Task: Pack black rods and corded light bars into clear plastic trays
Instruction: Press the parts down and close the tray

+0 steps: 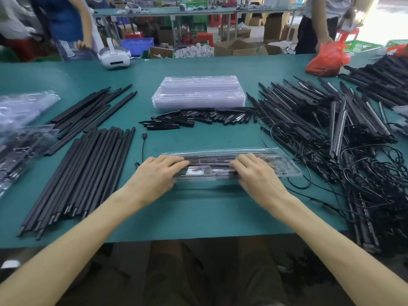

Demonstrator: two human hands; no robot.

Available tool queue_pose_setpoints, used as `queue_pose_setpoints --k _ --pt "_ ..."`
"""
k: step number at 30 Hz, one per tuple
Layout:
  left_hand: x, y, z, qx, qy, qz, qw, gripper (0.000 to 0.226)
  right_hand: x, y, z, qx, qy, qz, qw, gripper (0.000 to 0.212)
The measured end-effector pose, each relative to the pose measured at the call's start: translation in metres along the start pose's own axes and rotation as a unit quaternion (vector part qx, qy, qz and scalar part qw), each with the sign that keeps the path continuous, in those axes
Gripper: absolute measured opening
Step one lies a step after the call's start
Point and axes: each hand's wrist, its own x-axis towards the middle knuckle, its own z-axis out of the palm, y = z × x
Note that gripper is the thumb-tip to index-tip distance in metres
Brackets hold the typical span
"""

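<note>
Pressing down on the clear tray [284, 167] near the front edge of the worktop [198, 213], I have both hands on its top. My left hand [154, 173] covers its left end and my right hand [258, 175] sits just right of its middle, fingers laid nearly straight across the plastic (my thumbs blur at the near rim, so I cannot tell whether they hook it). Black parts show inside. Black rods [88, 173] lie in rows toward the left edge, and corded light bars [331, 129] are heaped toward the right edge. Empty trays [198, 91] are stacked mid-worktop, with short black pieces [198, 118] strewn just in front. A white headset [113, 57] sits at the far edge.
</note>
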Motion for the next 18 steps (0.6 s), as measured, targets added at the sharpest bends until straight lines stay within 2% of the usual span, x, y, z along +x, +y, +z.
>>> queue_pose_setpoints --k 5,8,11,14,18 --pt "-0.022 -0.010 0.011 -0.014 0.035 0.019 0.999 0.064 -0.014 0.007 0.000 0.080 -0.021 -0.008 0.997 0.034" --pt "-0.027 -0.018 0.012 -0.024 0.084 0.039 0.995 0.071 -0.013 0.015 -0.007 0.179 -0.091 0.039 0.979 0.063" --pt "-0.030 -0.029 0.006 -0.011 0.136 0.067 0.988 0.076 -0.006 0.031 -0.012 0.238 -0.073 0.117 0.961 0.069" --pt "-0.029 -0.038 0.000 -0.007 0.184 0.086 0.979 0.062 0.003 0.050 -0.015 0.229 -0.096 0.187 0.950 0.080" --pt "-0.023 -0.048 -0.008 -0.003 0.227 0.075 0.971 0.053 0.009 0.063 -0.011 0.207 -0.145 0.189 0.949 0.074"
